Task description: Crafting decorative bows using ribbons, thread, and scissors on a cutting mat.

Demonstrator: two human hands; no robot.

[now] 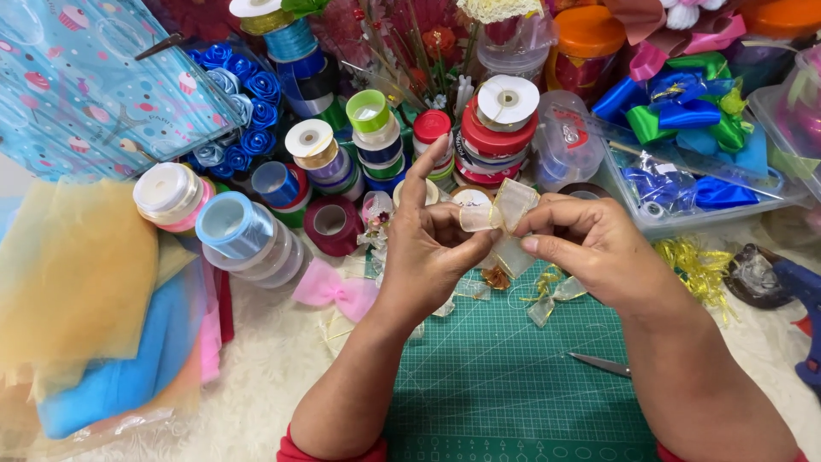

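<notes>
Head view: above the green cutting mat (513, 376), the left hand (432, 244) and right hand (590, 239) both pinch a sheer gold-edged ribbon bow (506, 218) with fingertips pressed together, left forefinger raised, wrists angled inward.

I am pinching a sheer gold-edged ribbon (505, 224) between my left hand (432, 248) and right hand (590, 244). Below my grip, a green cutting mat (513, 376) is lying; beyond it, ribbon spools (505, 128) are standing.
</notes>
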